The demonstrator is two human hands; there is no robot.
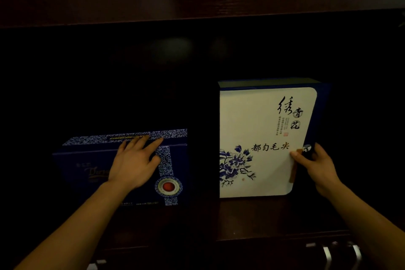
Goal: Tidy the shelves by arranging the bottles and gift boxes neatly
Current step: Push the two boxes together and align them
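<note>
Flatly, left hand [134, 161] presses blue box [74, 173]; right hand [318, 162] pinches 都匀毛尖 box [256, 116].

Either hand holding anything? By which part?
Right hand grips the white gift box by its right edge. Left hand rests flat on the blue gift box, holding nothing.
</note>
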